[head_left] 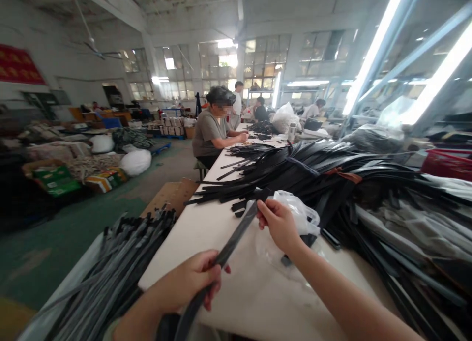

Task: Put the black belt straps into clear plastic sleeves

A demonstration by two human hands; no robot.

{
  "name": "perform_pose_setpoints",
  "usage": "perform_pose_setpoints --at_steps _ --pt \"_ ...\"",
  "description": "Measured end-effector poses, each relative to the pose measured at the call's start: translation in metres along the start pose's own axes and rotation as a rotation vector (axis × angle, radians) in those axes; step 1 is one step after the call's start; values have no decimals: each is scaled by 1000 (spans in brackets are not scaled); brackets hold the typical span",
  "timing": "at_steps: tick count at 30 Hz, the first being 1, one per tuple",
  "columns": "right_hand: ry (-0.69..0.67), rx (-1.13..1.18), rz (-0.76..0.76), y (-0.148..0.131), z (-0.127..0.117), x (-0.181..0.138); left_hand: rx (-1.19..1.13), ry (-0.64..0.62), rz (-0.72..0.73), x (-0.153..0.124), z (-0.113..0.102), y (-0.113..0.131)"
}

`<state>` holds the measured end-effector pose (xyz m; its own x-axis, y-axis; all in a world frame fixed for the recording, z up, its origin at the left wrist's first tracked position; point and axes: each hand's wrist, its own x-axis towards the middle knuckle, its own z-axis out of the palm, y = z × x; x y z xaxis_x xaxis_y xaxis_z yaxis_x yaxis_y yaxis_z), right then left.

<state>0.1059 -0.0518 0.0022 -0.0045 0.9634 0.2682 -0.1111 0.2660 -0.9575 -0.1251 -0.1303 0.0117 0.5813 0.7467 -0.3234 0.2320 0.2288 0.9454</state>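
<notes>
A long dark strap (pixel 236 237) runs slantwise between my two hands above the pale tabletop (pixel 250 301). My right hand (pixel 277 222) pinches its far end between thumb and fingers, where a black piece shows at the tip. Nearer my body, my left hand (pixel 201 277) is closed round the same strap, whose tail hangs down toward the bottom edge. Under and behind my right hand lies a clear plastic bag (pixel 298 211) with dark pieces in it. A large heap of black straps (pixel 317 169) covers the table's far right side.
Left of the table lies a bundle of grey and black straps (pixel 129 262), near a cardboard box (pixel 171 198). A person in a grey shirt (pixel 210 132) sits farther along the table. A dark flat object (pixel 331 239) lies right of the bag. White sacks (pixel 135 161) stand on the floor.
</notes>
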Motion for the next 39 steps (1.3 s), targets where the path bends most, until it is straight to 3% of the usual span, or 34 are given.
perform_pose_setpoints --at_steps 2,5,8,11,13,15,18,20,22,25,27,29,31,34,37,39 --pt "-174 16 69 -1 7 -9 -65 176 -4 -40 1 -22" --pt "-379 -3 150 -3 15 -23 -74 419 -82 -113 -15 -35" --pt "-405 -78 122 -5 14 -26 -123 643 -121 -181 -48 -30" --pt "-371 -140 77 -7 8 -21 -151 763 -143 -220 -93 -27" --pt "-328 -155 52 -10 5 -18 -112 792 -179 -224 -130 -33" --pt "-287 -164 27 -15 1 -15 17 835 -216 -210 -168 -44" --pt "-219 -191 -25 -23 -9 -8 325 1022 -220 -159 -216 -57" --pt "-120 -221 -94 -29 -22 0 477 1113 -170 -111 -227 -53" --pt "35 -297 -197 -36 -38 9 614 1059 -19 -58 -211 -38" --pt "220 -560 -404 -41 -61 20 944 753 379 13 -140 -1" --pt "134 -809 -555 -38 -70 24 1164 464 595 48 -76 22" --pt "-108 -1030 -658 -28 -73 27 1332 213 778 74 -18 38" --pt "-312 -1167 -675 -12 -73 29 1465 30 895 95 22 43" --pt "-401 -1244 -623 14 -74 33 1586 -58 950 114 45 37" --pt "-401 -1225 -589 31 -79 36 1645 -91 897 112 39 27" --pt "-394 -1198 -591 36 -83 39 1632 -92 759 101 30 21"
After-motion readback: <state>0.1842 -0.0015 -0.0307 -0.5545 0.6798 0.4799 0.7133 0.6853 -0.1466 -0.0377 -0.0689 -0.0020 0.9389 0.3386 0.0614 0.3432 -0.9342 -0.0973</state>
